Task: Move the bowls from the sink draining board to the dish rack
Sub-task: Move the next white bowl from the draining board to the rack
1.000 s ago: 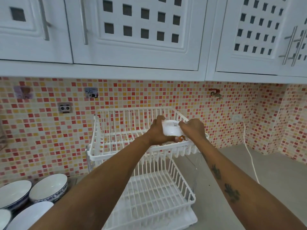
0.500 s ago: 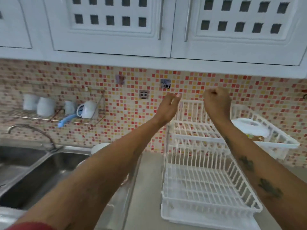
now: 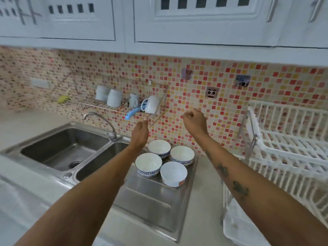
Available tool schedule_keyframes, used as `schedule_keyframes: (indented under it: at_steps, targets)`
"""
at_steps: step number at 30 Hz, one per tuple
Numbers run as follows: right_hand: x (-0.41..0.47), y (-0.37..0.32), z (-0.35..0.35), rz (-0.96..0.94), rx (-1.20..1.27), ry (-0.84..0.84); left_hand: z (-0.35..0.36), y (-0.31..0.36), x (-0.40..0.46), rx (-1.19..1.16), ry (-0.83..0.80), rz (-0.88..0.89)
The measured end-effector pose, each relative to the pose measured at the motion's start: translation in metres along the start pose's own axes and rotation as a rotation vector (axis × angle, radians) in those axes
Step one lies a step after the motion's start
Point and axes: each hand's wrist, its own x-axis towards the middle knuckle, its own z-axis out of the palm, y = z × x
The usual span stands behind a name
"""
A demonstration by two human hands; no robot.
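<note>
Two bare forearms reach forward from the bottom edge, the right one marked with two dark tattoos. Beneath them lies the ribbed stainless steel draining board, set into the pale grey tabletop. At the far end of that board stand four round bowls, all upright and empty, clustered close together. The nearest is the plain white bowl with a small orange mark at its foot. Just left of it is the white bowl with a blue patterned band. Behind these two sit the second blue-banded bowl on the right and the third blue-banded bowl on the left.

To the right, well apart from the bowls, stands the white plastic two-tier dish rack; its contents are too blurred to tell. To the left is the stainless steel double sink, with two basins and one curved tap between them.

Above the bowls hang both hands, touching nothing. The left hand is loosely open, fingers extended forward. The right hand is curled into a loose fist, holding nothing visible.

Farther back, on the red and yellow mosaic tile wall, one wire shelf carries four white cups and one blue-handled utensil. White cabinets run across the top.
</note>
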Motion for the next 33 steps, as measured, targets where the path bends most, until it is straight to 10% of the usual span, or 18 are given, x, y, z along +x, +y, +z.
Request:
schedule_keyframes:
  at_steps: [11,33]
  targets:
    - [-0.009,0.138,0.07,0.573,0.045,-0.198,0.04,-0.14,-0.006,-0.088,-0.132,-0.401]
    - [-0.035,0.276,0.12,0.844,0.003,-0.214,0.143,-0.232,0.009,-0.304,-0.11,-0.589]
